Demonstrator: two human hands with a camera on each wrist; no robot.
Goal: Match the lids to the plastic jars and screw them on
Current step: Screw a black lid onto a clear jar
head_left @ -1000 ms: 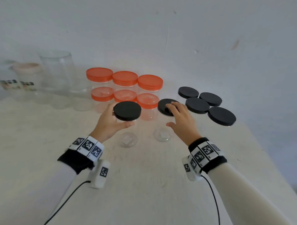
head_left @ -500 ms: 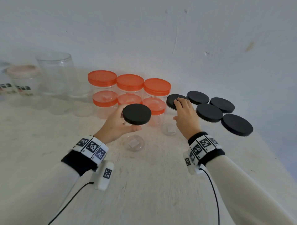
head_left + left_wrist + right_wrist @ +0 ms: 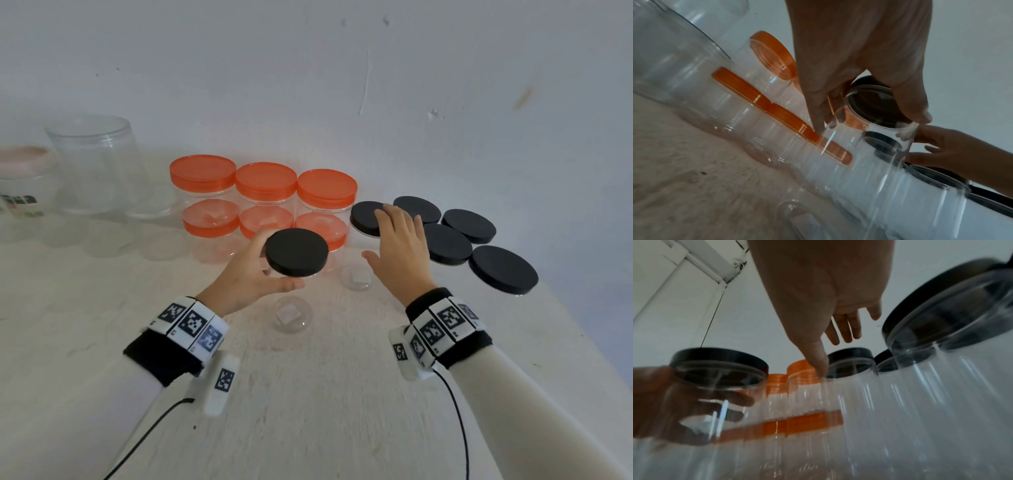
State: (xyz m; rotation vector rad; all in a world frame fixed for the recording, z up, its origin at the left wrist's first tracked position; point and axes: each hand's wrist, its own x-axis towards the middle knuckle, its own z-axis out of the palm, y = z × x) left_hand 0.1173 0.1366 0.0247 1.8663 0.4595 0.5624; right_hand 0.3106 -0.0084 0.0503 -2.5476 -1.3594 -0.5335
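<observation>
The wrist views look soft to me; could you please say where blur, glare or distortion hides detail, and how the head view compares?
Left wrist: streaky motion blur and white glare lines on the clear jar that the left hand grips. Right wrist: heavier smear across the jar walls; right hand backlit, and wide-angle stretch swells the nearest black lid. Head view: fairly sharp, evenly lit, soft shadows.

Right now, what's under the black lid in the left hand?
A clear jar that the left hand grips; a pale square shows at its bottom. Its rim under the black lid is hidden.
</observation>
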